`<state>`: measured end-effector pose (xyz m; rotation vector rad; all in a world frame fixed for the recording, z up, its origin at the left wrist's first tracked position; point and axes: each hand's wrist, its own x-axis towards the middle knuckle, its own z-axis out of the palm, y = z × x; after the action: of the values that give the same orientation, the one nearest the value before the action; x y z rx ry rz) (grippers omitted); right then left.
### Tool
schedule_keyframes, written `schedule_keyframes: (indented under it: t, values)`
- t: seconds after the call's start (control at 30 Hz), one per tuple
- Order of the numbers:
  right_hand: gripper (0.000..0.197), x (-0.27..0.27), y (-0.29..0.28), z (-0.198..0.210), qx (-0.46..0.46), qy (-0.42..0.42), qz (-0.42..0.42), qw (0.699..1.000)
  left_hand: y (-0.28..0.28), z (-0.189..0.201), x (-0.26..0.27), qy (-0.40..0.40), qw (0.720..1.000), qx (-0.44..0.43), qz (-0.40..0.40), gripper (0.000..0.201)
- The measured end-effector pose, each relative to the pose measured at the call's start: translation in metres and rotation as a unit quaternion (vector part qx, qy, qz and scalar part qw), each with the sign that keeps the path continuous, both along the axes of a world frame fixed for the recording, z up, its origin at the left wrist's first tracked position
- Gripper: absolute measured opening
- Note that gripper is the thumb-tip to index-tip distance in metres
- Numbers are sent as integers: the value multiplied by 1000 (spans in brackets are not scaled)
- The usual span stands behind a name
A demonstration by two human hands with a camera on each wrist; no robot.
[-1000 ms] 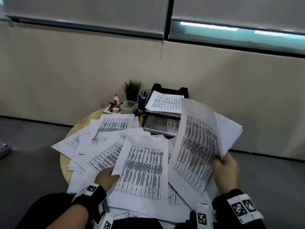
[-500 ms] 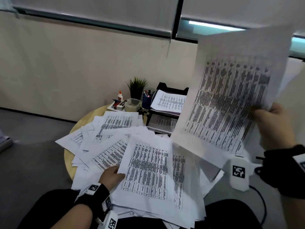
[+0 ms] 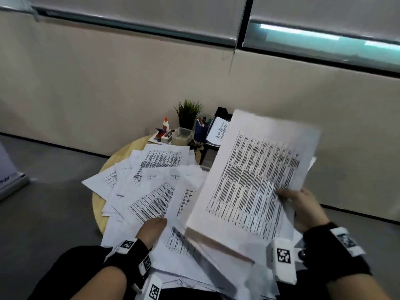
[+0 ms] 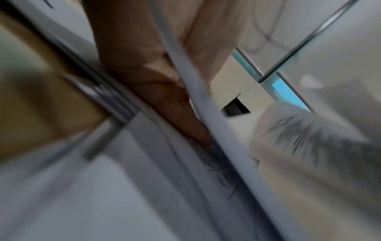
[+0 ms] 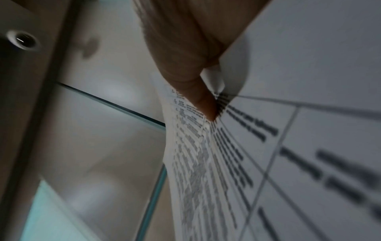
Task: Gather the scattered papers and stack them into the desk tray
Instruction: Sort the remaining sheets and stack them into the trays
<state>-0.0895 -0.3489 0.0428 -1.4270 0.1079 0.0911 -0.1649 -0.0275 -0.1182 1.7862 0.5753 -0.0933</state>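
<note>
My right hand [image 3: 303,210] pinches the lower right edge of a gathered sheaf of papers [image 3: 257,176], held up and tilted, long axis running away from me toward the wall. My left hand [image 3: 152,229] lies among the scattered papers [image 3: 151,191] on the round bench [image 3: 127,152], fingers slid under a sheet's edge; whether it actually grips, I cannot tell. The desk tray [image 3: 224,112] sits at the far side, ahead of the right hand and mostly hidden behind the sheaf, already holding printed sheets. Right hand is nearer, I judge; the sheaf must travel forward, lengthwise.
</note>
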Motion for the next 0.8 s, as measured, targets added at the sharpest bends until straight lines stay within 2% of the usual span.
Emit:
schedule_keyframes:
  t: [0.13,0.23,0.3,0.4,0.47,0.53,0.57,0.6,0.63,0.67,0.73,0.8]
  values:
    - [35,7,8,-54,-56,92,56,993,2,-2,5,4,999,24,-24,32]
    - [45,15,13,-77,-58,103,77,990,2,-8,8,11,999,20,-33,28]
    - [50,20,15,-86,-80,111,61,989,5,-15,12,23,999,10,-28,27]
    - [61,29,11,-109,-204,177,21,962,4,-14,11,32,999,-7,-24,22]
    - [55,32,10,-123,-320,197,35,926,-2,-4,10,34,999,-23,-20,21]
    - [46,29,14,-130,-386,183,50,903,-5,-4,11,32,999,-41,-11,29]
    - [42,25,18,-131,-402,164,62,899,-6,-4,12,36,998,-56,-5,25]
    - [39,21,24,-130,-410,140,82,897,-8,-4,10,32,996,-86,-8,10]
    - [36,17,28,-131,-407,120,101,900,-8,-4,7,32,993,-109,-15,16]
    - [31,12,33,-130,-400,111,123,902,-6,-7,5,27,991,-127,-25,29]
    - [16,7,36,-130,-409,102,140,896,-3,-11,5,23,991,-123,-44,42]
    - [29,7,28,-134,-470,115,111,868,0,-14,5,5,990,-133,-49,53]
